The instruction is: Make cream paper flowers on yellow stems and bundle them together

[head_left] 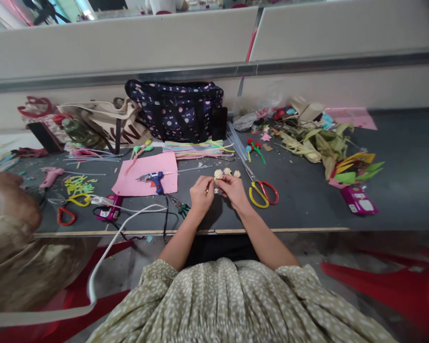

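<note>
Tabletop (307,195): dark grey, and it carries everything I describe here; a pale strip runs along its near edge.
Co-worker's arm (19,200): at the far left of my view, too blurred for me to tell what it does.
Patterned bag (178,112): dark blue, standing at the back, with a canvas bag (130,126) just beside it on the left.
Dried husks (331,143): I see them in a loose pile, back and to the right.
Pink sheet (134,178): lying flat, left of my hands.
Scissors (271,190): one red handle and one yellow, resting near the right hand, the blades pointing to the back.
Left hand (202,195): at the middle, near the front edge – its fingertips are pinching the cream flower.
Right hand (232,190): it meets the left one and is also pinching this flower; I cannot tell which hand carries it more.
Glue gun (157,182): blue, with orange trigger, on the pink sheet.
Pliers (183,210): dark green handles, just beside the left hand.
Cream flower (218,174): between the fingertips of both hands – raised above the tabletop or touching it, I cannot judge.
Loose cream flowers (237,174): a few pieces, just behind the right hand.
</note>
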A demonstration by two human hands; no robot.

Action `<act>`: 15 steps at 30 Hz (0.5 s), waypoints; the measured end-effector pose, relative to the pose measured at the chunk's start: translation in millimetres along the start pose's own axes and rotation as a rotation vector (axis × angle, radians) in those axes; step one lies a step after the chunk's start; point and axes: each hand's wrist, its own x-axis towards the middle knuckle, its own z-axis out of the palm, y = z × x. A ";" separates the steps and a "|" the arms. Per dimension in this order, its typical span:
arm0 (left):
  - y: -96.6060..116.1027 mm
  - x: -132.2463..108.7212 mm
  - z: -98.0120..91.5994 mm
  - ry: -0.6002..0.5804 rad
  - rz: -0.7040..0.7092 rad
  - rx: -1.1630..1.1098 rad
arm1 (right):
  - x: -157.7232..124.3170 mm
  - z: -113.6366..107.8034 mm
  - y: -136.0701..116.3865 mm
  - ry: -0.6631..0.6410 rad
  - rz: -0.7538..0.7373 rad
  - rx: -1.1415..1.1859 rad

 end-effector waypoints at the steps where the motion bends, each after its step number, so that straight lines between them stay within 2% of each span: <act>1: 0.5 0.4 1.3 0.009 -0.017 -0.017 | 0.2 0.3 0.8 -0.005 0.000 0.015; 7: -1.7 1.8 8.5 0.073 -0.176 -0.223 | 2.0 2.2 3.2 -0.006 0.040 0.069; 15: -7.6 -0.1 15.0 0.086 -0.534 -0.753 | 4.7 -0.4 -1.4 -0.066 0.116 0.074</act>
